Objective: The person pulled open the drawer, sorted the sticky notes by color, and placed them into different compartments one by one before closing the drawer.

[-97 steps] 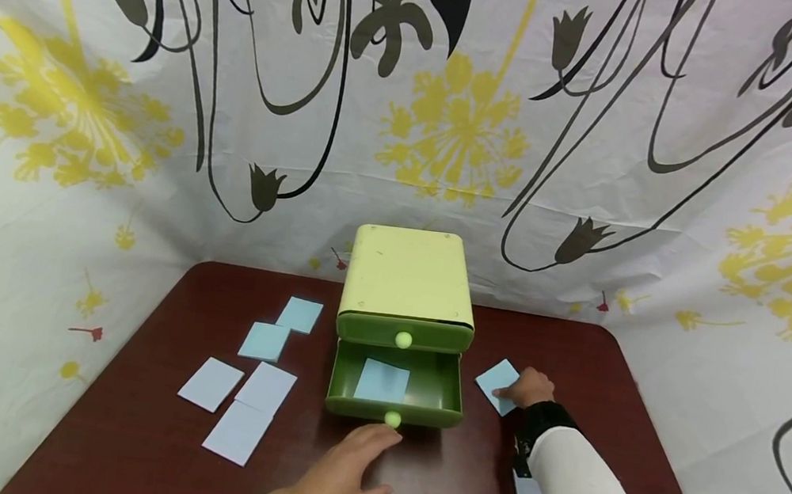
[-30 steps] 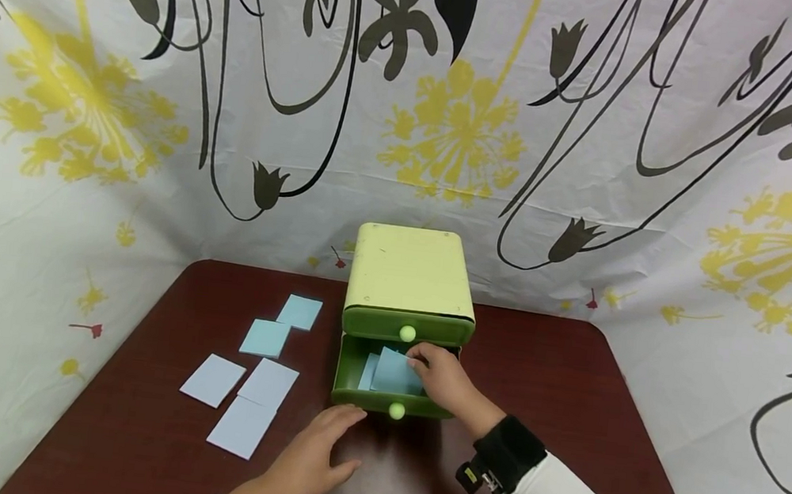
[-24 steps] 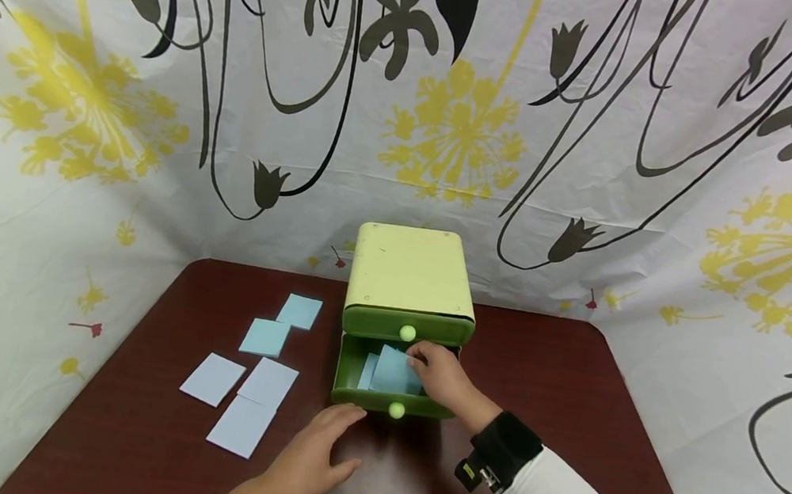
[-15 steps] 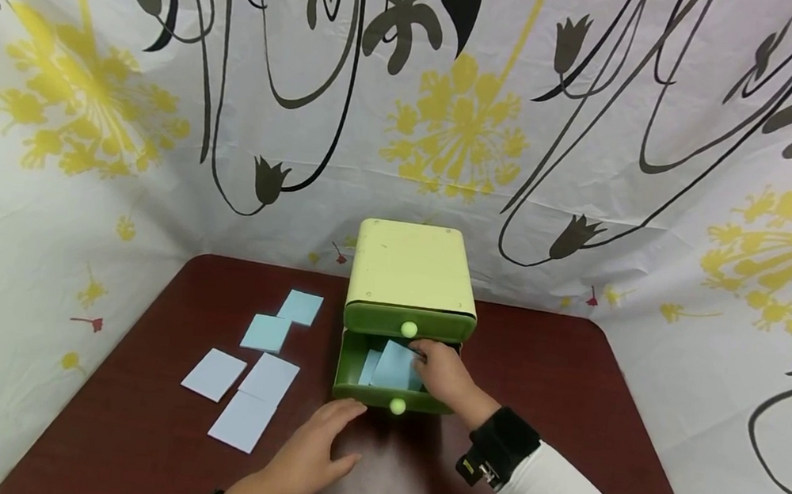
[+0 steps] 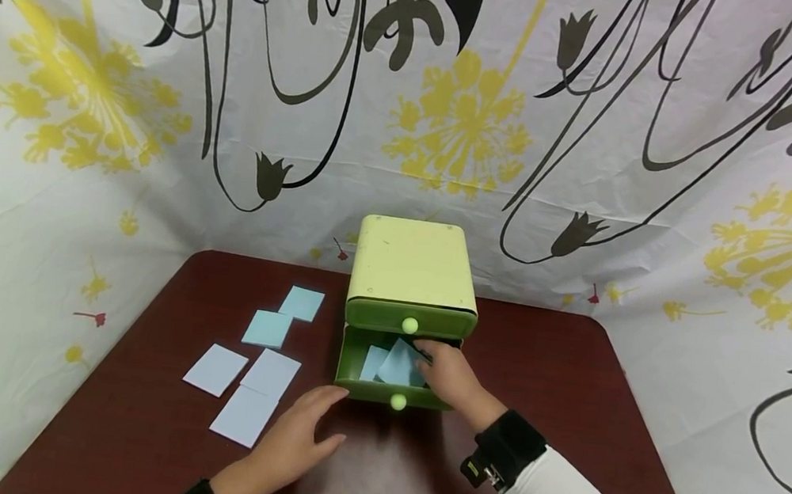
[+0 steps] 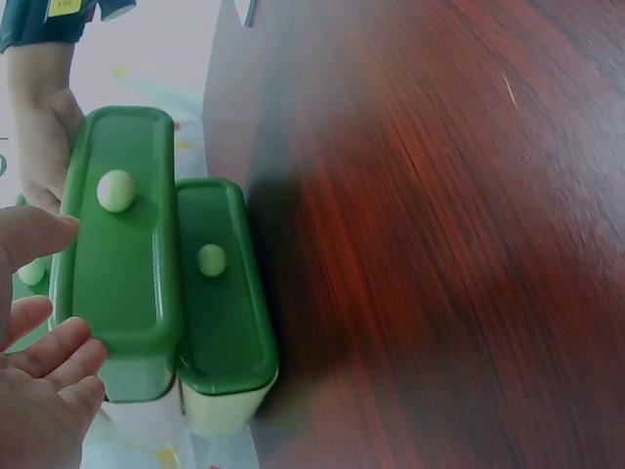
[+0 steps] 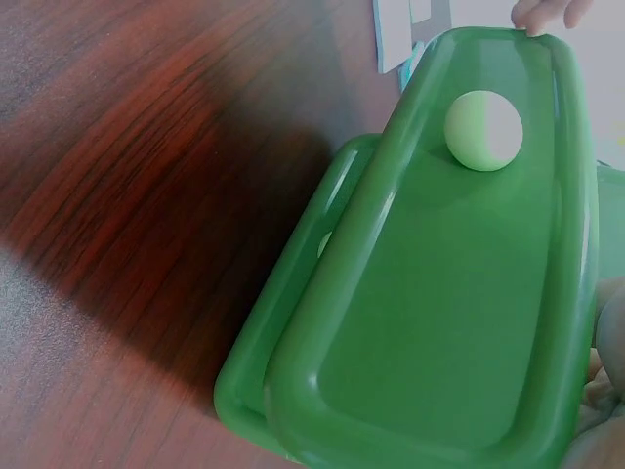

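Observation:
A small yellow cabinet point(image 5: 408, 268) stands at the back middle of the table. Its green drawer point(image 5: 351, 354) is pulled out. Two light blue square paper notes are in this drawer: a left note point(image 5: 374, 362) and a right note point(image 5: 400, 364) overlapping it. My right hand point(image 5: 451, 373) reaches in from the right and pinches the right note at its edge, its fingertips partly hidden. My left hand point(image 5: 292, 436) is spread, fingertips by the drawer's front left corner, holding nothing. In the left wrist view its fingers point(image 6: 59, 357) overlap the drawer front point(image 6: 127, 254).
Several square notes lie left of the cabinet: blue ones, such as the blue note point(image 5: 302, 302), and pale ones, such as the pale note point(image 5: 215, 370). The left wrist view shows another drawer point(image 6: 225, 293) beneath, pushed in. A patterned cloth point(image 5: 298, 71) hangs behind the dark red table point(image 5: 570, 375).
My right hand has brought the blue note from the table's right side into the pulled-out drawer. Within the last second that note turned slightly and shifted right. My left hand drew back leftward.

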`<state>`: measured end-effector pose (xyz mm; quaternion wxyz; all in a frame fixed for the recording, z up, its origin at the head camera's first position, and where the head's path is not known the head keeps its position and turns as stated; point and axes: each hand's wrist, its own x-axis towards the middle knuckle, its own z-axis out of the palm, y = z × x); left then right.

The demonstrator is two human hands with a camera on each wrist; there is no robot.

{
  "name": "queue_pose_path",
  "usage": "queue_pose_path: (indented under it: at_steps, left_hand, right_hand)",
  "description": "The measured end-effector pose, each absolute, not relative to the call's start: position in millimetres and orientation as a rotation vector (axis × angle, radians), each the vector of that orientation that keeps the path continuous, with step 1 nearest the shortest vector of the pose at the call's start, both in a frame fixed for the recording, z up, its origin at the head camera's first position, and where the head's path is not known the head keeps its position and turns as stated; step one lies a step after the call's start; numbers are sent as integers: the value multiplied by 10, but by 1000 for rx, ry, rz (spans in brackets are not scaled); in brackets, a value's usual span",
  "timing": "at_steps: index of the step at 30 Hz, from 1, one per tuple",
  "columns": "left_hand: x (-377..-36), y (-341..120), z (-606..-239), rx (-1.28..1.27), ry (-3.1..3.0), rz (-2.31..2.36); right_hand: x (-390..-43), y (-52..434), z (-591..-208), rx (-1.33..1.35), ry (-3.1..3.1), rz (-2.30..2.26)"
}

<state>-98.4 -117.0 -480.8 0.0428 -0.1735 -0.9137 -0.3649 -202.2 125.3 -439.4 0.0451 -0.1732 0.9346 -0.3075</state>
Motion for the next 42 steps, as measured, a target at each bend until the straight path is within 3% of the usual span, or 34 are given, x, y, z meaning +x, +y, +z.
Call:
queue_pose_path:
  at_steps: [12, 24, 42]
  left_hand:
    - [-1348, -1539, -4801, -270, -2820, -1124]
    - [-1971, -2103, -4906, -60, -2914, -1222]
    - [-2495, -2513, -5122, 220, -2923, -1085]
  right_hand:
    - [-1790, 1152, -4244, -662, 2915, -925]
    - [-1503, 830, -4140, -1124, 2929, -634]
    - [-1228, 449, -4307, -1712, 2870, -198]
